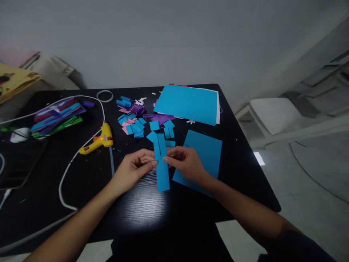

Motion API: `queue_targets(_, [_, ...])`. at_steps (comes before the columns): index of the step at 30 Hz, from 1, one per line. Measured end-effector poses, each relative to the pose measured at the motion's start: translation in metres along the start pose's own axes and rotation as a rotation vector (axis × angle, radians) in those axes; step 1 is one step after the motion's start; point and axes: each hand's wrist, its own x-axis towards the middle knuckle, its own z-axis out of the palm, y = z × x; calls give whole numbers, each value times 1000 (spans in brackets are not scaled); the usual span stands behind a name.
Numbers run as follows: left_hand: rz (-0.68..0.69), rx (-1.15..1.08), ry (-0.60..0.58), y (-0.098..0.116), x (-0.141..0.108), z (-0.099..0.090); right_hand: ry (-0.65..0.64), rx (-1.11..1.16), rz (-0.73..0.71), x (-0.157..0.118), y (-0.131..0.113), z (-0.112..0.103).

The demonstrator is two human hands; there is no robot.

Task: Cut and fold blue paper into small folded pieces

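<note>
A long blue paper strip [162, 176] is held upright over the table, with a dark line or slit running down its upper half. My left hand [137, 165] pinches its left edge between thumb and fingers. On the opposite edge, my right hand [187, 162] grips the strip the same way. Just beyond the strip lie small blue paper squares [154, 125], and one blue piece with a slit [169, 131]. Under my right forearm rests a larger blue sheet [205, 149].
A yellow glue gun [102, 140] with a white cord lies left of my hands. Behind it is a bundle of coloured paper strips [58, 116]. A large blue sheet [188, 103] tops white paper at the back. A white chair [275, 112] stands to the right.
</note>
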Motion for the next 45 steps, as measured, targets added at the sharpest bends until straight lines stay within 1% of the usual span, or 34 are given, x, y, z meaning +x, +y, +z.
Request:
queue_targets(6, [14,-12,-43,2,0,-2,0,-3,-12,0,-1,0])
queue_targets(11, [-10,46,6,1,0,-2,7,15,-10,0,2,2])
queue_targets(18, [-54,96,29,4,1,-2,-35,13,-7,-1,1,2])
queue_targets(21, [-62,92,40,2,0,-3,-35,16,8,-2,1,2])
queue_targets(24, [-51,86,44,1,0,-3,-34,26,22,0,1,1])
queue_targets(30, [-33,108,34,1,-1,-2,-108,46,80,4,1,-1])
queue_targets(38, [-33,167,35,-1,-1,-2,-117,-13,37,2,1,0])
queue_targets(45, [47,233,6,-4,-2,0,-139,-21,-2,1,0,2])
